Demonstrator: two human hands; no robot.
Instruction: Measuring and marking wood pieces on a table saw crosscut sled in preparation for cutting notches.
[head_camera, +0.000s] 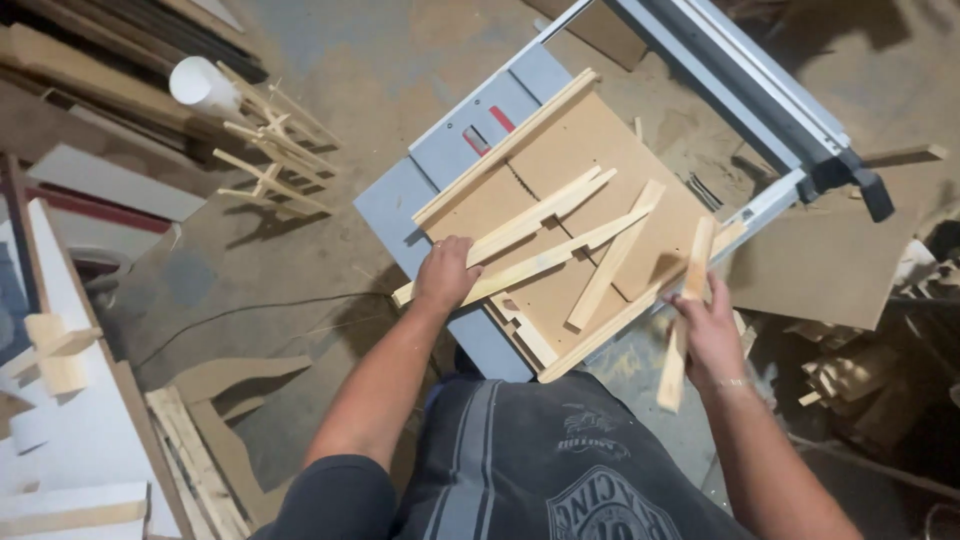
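Nearest, the right hand (708, 335) is closed around a short pale wooden strip (685, 310), held nearly upright at the near right edge of a flat brown fibreboard sled (590, 140); the left hand (443, 274) presses down, fingers curled, on the end of a long pale wooden slat (520, 268) at the sled's left edge. Further in, several loose pale wooden slats (612, 255) lie crossed on the sled, which rests on a grey metal table saw (440, 155). Beyond, small wooden cross-frames (268, 150) and a white plastic pipe (200, 82) sit on the dusty floor.
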